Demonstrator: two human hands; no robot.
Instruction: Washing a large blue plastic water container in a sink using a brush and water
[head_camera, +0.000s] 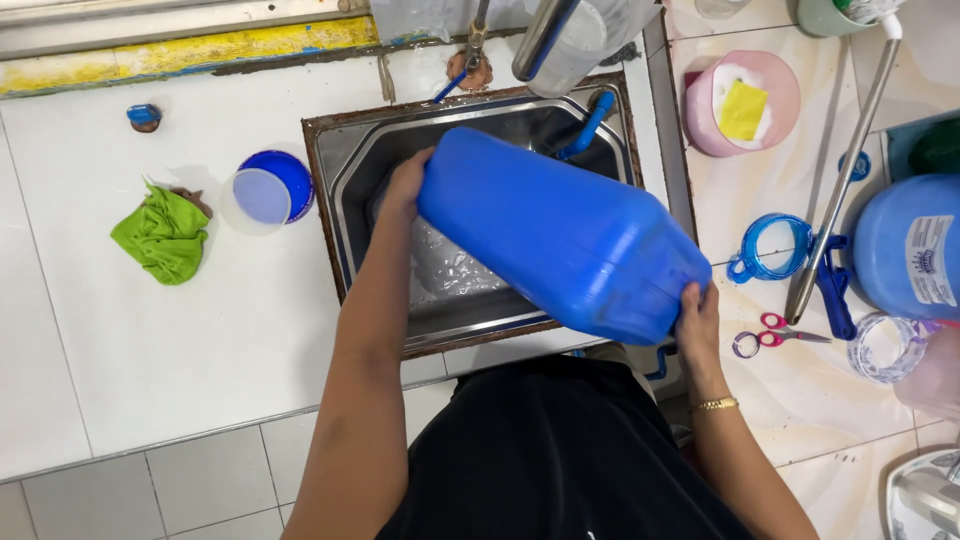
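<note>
Green cloth (163, 238) lies crumpled at the far left of the white tiled counter (150, 340), well apart from everything you are handling, with a small blue cap (144, 116) further back near the yellow strip along the wall. Just right of the cloth, a round blue lid (285, 180) sits beside the sink with a pale disc (258, 198) overlapping it. Next comes the steel sink (345, 190), its basin wet and foamy. Your left hand (405, 185) reaches over the sink and is pressed flat against the upper end of the big blue jerrycan (560, 235), fingers spread rather than wrapped. The jerrycan lies tilted on its side above the sink, its lower end hanging past the front right corner of the rim. Your right hand (698, 318) grips that lower end, fingers curled round the edge, a gold bracelet on the wrist. To the right, on the marbled counter (800, 400), lie red-handled scissors (770, 335), a blue ring (775, 245), and a pink bowl (740, 100) holding a yellow sponge (742, 108).
</note>
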